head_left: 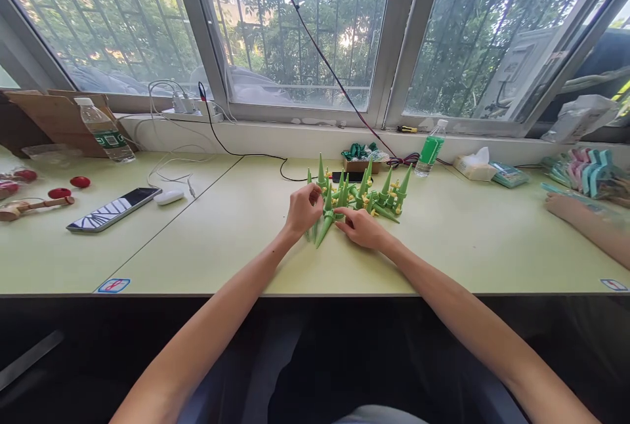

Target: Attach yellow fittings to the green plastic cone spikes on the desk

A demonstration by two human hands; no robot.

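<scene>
A pile of green cone-shaped plastic spikes with small yellow parts (367,197) lies on the pale green table (236,240), near its middle. My left hand (302,209) is closed in a pinch on one green spike at the pile's left end. My right hand (361,227) rests on the table just in front of the pile, fingers curled, fingertips on a green spike (325,228) that points down-left toward me. Both hands meet at the same spot.
A phone (113,209), white mouse (168,197), water bottle (104,130) and red balls (79,182) lie to the left. A green bottle (430,148), tissue pack (474,165) and small box (361,163) stand behind the pile. Another person's arm (585,224) rests at the right.
</scene>
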